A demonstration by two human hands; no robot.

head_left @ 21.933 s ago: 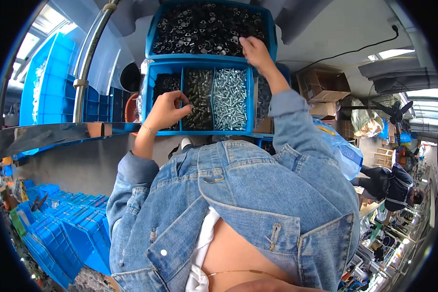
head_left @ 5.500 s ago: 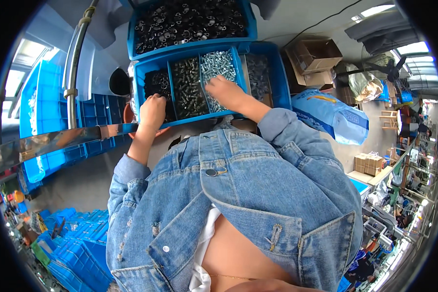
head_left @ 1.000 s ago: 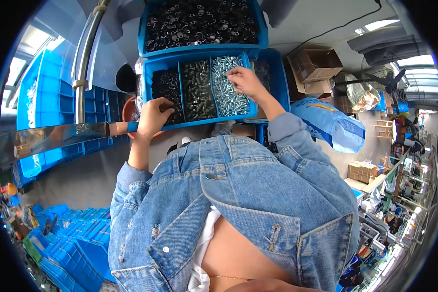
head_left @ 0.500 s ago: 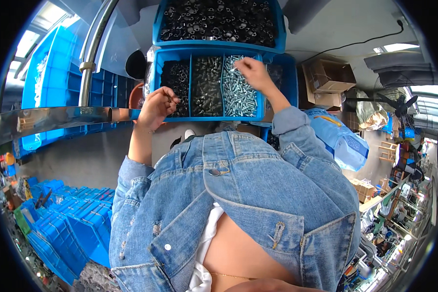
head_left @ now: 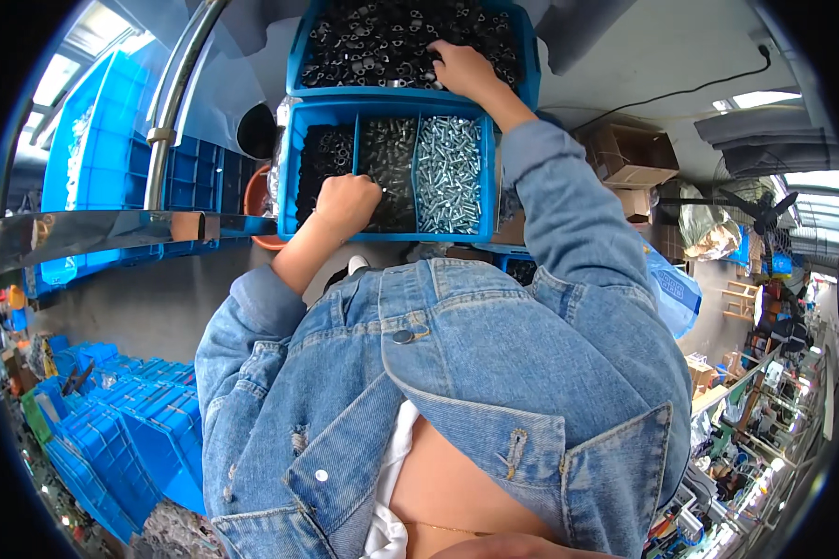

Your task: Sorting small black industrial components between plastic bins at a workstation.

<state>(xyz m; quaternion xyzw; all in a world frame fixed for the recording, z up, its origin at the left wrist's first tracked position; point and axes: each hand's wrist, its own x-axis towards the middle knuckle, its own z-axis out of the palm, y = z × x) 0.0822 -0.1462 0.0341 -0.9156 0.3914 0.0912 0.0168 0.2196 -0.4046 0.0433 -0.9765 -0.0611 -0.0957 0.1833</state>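
In the head view, the person's left hand (head_left: 347,203) is over the near part of a divided blue tray (head_left: 391,237), at the partition between its left and middle compartments. Its fingers are bent and drawn together; a small bright spot shows at the fingertips, perhaps a metal piece, but I cannot tell whether it is held. The right hand (head_left: 464,70) reaches farther out, over a larger blue bin (head_left: 410,92) just beyond the tray. Its fingers are curled narrowly at the black brackets (head_left: 364,47) filling that bin; whether they grip one, I cannot tell.

The tray has three compartments side by side: small black parts (head_left: 331,147) on the left, dark fittings (head_left: 389,144) in the middle, and silver screws (head_left: 449,172) on the right, with neither hand over the screws. An orange tub (head_left: 256,196) stands just left of the tray, near a shiny metal rail (head_left: 93,238). To the right are an open cardboard box (head_left: 636,154) and a blue bag (head_left: 671,291) partly hidden by the sleeve. Blue crates (head_left: 130,438) lie at lower left.
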